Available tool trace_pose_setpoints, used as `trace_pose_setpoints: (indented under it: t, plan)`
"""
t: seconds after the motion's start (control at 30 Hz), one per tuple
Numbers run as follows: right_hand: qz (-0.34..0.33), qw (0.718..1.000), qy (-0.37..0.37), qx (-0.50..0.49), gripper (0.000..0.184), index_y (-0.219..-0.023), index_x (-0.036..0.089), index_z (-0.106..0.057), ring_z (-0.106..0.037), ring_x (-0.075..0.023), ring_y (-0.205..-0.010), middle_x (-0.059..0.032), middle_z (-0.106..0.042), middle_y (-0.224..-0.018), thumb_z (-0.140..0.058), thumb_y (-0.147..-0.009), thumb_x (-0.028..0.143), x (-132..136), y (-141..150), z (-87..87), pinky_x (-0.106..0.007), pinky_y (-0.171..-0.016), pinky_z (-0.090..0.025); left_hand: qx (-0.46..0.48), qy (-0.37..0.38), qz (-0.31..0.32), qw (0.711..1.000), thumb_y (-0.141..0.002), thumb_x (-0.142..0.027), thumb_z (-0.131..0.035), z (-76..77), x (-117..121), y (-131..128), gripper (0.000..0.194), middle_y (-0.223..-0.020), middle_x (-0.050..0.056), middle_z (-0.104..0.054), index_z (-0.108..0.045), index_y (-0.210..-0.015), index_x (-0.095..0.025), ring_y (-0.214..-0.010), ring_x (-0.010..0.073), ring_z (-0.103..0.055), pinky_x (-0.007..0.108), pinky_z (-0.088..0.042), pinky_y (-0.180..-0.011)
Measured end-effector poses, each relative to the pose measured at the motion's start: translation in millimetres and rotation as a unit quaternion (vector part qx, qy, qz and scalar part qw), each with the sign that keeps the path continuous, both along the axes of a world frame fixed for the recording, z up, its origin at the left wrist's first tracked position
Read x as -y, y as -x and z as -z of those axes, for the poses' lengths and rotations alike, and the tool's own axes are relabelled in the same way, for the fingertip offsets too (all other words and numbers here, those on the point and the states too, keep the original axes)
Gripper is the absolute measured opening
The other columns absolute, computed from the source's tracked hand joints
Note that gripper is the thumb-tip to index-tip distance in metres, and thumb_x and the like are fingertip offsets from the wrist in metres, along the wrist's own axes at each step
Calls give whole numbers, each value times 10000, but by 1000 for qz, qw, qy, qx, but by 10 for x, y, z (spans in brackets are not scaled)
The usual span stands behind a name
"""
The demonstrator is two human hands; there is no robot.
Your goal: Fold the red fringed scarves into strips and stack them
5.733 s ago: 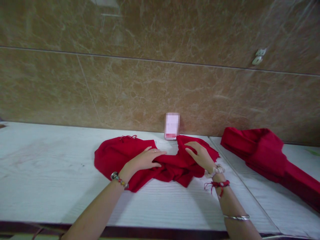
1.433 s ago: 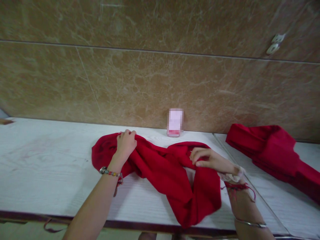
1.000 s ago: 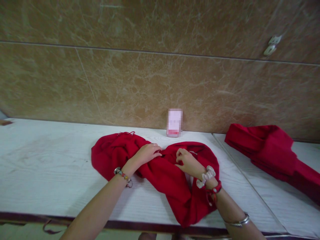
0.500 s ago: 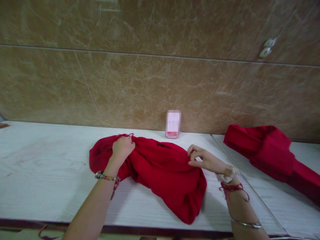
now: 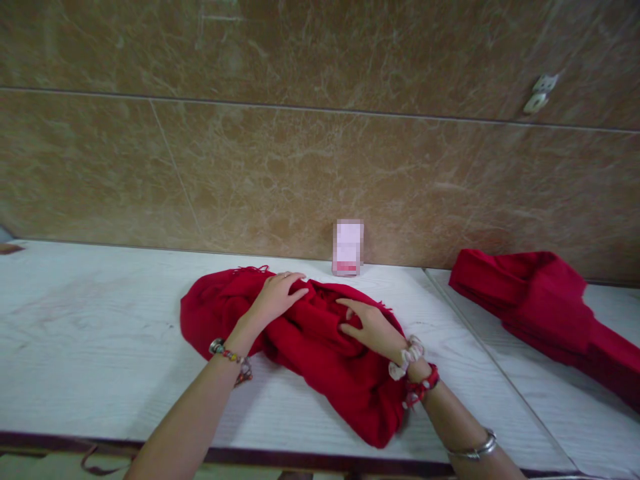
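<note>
A red fringed scarf (image 5: 345,383) lies bunched in folds on the white wood-grain tabletop (image 5: 90,347). Thin fringe strands show along its top edge and at its right side. My left hand (image 5: 277,295) rests on the upper middle of the scarf, fingers stretched out and thumb apart. Over the right half of the cloth is my right hand (image 5: 374,328), its fingers loosely curved and parted from the thumb. Its fingertips are at the folds, and no cloth shows pinched between them.
A second red cloth (image 5: 545,307) lies folded on the table at the right, beyond a seam. A pixelated pink phone-like object (image 5: 349,248) leans upright against the brown marble wall (image 5: 280,167). A small white cat-shaped hook (image 5: 541,93) is on the wall.
My left hand has loosened from a closed grip and slid right along the scarf. My right hand has moved left onto the cloth, and its upper right part is now more gathered.
</note>
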State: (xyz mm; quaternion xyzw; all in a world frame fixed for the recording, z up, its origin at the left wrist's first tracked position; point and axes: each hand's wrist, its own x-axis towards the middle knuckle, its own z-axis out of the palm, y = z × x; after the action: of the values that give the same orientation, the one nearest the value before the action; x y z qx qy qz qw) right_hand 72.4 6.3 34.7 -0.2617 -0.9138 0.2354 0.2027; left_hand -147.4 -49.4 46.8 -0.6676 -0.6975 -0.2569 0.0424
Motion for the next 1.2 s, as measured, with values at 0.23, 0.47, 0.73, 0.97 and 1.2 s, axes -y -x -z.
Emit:
trace_pose_setpoints:
  t: [0.23,0.47,0.73,0.97,1.2]
  plan:
    - [-119,989,71,50,268,-841,164,-659,-543,-123,-612,0,-626,-690,-429,-852,302,-43,-98,-72,-227,-596,-410,76,62,76,992,-819,-294,-436,-56,32,-2,231,-844,38,-670,-626,-819,-162,-780,176,-600,247,-432,-728]
    - [38,997,-55,38,232,-974,149,-632,-533,-153,-661,-36,-565,-740,-576,-767,237,62,82,69,-276,-662,-437,13,68,113,991,-780,-347,-516,-121,103,-42,216,-809,36,-654,-622,-771,-159,-754,178,-579,270,-414,-730]
    - [60,989,-119,-70,153,-628,178,-612,-504,-144,-683,-35,-494,-755,-550,-768,184,14,23,42,-280,-675,-428,-82,-11,-14,996,-821,-251,-445,-135,82,-45,180,-876,45,-654,-609,-817,-176,-861,198,-571,360,-303,-912]
    - [160,948,-136,-240,358,-501,202,-484,-453,-148,-615,-16,-444,-639,-439,-810,376,-152,-565,-427,-287,-585,-384,4,73,-186,980,-763,-251,-438,-264,205,138,195,-637,3,-628,-566,-630,-189,-637,162,-575,220,-368,-558]
    - [-22,999,4,24,437,-549,189,-582,-509,-138,-572,-21,-556,-602,-389,-830,462,-280,-626,-366,-268,-586,-400,57,161,-55,984,-723,-337,-537,-79,159,37,181,-725,24,-633,-597,-734,-167,-696,175,-580,243,-418,-615]
